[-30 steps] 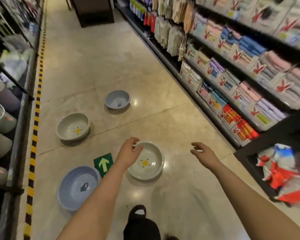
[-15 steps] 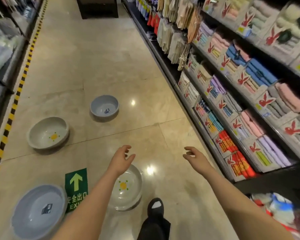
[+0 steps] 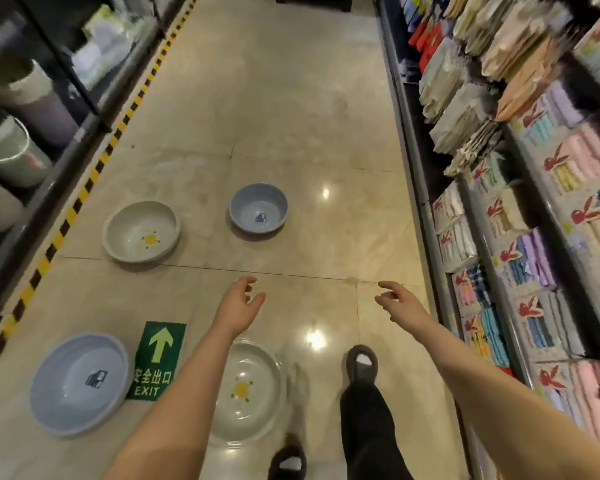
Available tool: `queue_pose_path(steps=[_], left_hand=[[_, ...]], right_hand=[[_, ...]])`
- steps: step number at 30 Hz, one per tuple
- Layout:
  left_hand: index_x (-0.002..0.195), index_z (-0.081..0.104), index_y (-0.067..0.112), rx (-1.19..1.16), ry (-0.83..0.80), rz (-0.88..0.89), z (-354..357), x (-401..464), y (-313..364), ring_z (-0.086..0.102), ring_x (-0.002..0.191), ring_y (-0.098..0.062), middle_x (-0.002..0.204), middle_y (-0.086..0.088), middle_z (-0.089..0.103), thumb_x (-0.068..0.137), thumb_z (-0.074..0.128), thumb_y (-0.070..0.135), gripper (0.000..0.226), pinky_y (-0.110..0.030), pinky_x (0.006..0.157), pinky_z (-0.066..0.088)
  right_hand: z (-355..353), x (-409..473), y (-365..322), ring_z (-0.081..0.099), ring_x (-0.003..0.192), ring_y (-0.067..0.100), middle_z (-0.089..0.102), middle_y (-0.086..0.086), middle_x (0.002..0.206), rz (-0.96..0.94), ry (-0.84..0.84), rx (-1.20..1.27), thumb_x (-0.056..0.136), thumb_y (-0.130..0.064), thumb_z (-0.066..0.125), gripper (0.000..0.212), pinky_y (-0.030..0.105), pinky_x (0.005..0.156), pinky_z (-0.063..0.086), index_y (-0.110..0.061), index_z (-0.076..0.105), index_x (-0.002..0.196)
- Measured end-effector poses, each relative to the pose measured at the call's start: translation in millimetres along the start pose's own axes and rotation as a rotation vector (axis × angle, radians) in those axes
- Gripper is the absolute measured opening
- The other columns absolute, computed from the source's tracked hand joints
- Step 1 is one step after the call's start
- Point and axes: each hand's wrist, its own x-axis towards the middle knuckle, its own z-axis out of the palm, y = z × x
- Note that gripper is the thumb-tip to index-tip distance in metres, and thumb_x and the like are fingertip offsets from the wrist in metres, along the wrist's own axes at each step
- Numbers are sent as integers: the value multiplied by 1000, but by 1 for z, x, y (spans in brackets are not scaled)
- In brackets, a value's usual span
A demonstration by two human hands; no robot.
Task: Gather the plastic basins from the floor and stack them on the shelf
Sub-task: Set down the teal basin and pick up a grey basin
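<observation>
Four basins are spread on the floor; nothing is held by the left hand or right hand, both relaxed.

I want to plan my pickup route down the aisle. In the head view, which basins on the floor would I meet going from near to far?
Near white basin with the yellow mark → near blue basin → far white basin → far blue basin.
</observation>
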Motion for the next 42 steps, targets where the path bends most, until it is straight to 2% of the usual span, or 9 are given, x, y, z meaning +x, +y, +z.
queue_pose_path(steps=[6, 14, 20, 24, 29, 33, 36, 40, 42], left_hand=[[128, 51, 10, -56, 166, -78, 12, 97, 66, 56, 92, -23, 118, -15, 56, 87, 64, 23, 45, -34, 85, 48], [128, 53, 9, -86, 264, -213, 13, 198, 114, 62, 95, -28, 118, -16, 58, 86, 67, 25, 47, -39, 89, 51], [131, 50, 15, -143, 311, -283, -8, 300, 123, 58, 102, -25, 121, -9, 54, 87, 65, 27, 47, -37, 89, 50], [134, 47, 19, -159, 303, -313, -33, 387, 115, 56, 100, -18, 123, -5, 54, 88, 63, 32, 50, -30, 86, 46], [139, 44, 18, -154, 299, -374, -69, 498, 94, 54, 104, -18, 132, -8, 51, 90, 62, 32, 54, -29, 92, 44], [141, 40, 20, -106, 311, -408, -79, 574, 59, 54, 115, -22, 135, -9, 48, 89, 62, 35, 59, -31, 96, 43], [142, 39, 23, -111, 286, -474, -59, 616, 15, 53, 117, -21, 137, -6, 47, 88, 61, 39, 61, -30, 98, 42], [142, 38, 25, -95, 283, -525, -13, 678, -70, 52, 119, -18, 139, -3, 47, 87, 61, 42, 62, -31, 98, 42], [142, 38, 24, -115, 299, -552, 15, 709, -118, 50, 120, -17, 138, -3, 46, 87, 61, 41, 62, -29, 97, 41]], right_hand=[[-58, 133, -61, 55, 93, 21, 56, 6, 104, -83, -118, -31, 90, -22, 57, 41, 36, 86, 44, -20, 51, 130], [-105, 293, -157, 54, 95, 22, 58, 10, 109, -131, -267, -130, 89, -19, 58, 46, 33, 81, 42, -20, 48, 134], [-95, 408, -239, 52, 94, 22, 55, 8, 112, -182, -301, -176, 90, -25, 57, 48, 38, 86, 45, -22, 45, 137], [-64, 486, -298, 54, 99, 25, 56, 13, 122, -220, -310, -200, 92, -25, 57, 48, 40, 90, 47, -21, 45, 138], [-20, 584, -366, 56, 106, 29, 53, 11, 128, -218, -336, -244, 92, -28, 57, 53, 39, 90, 46, -26, 40, 142], [25, 659, -393, 54, 114, 31, 52, 12, 132, -218, -352, -232, 92, -29, 58, 55, 44, 96, 47, -27, 37, 144], [69, 714, -384, 53, 116, 29, 51, 10, 134, -201, -409, -244, 93, -32, 57, 55, 46, 99, 46, -31, 37, 143], [145, 803, -335, 56, 111, 23, 52, 9, 135, -191, -425, -229, 90, -28, 62, 55, 31, 89, 43, -32, 41, 141], [185, 850, -300, 53, 117, 24, 51, 7, 138, -185, -445, -257, 90, -27, 62, 57, 28, 89, 39, -29, 40, 142]])
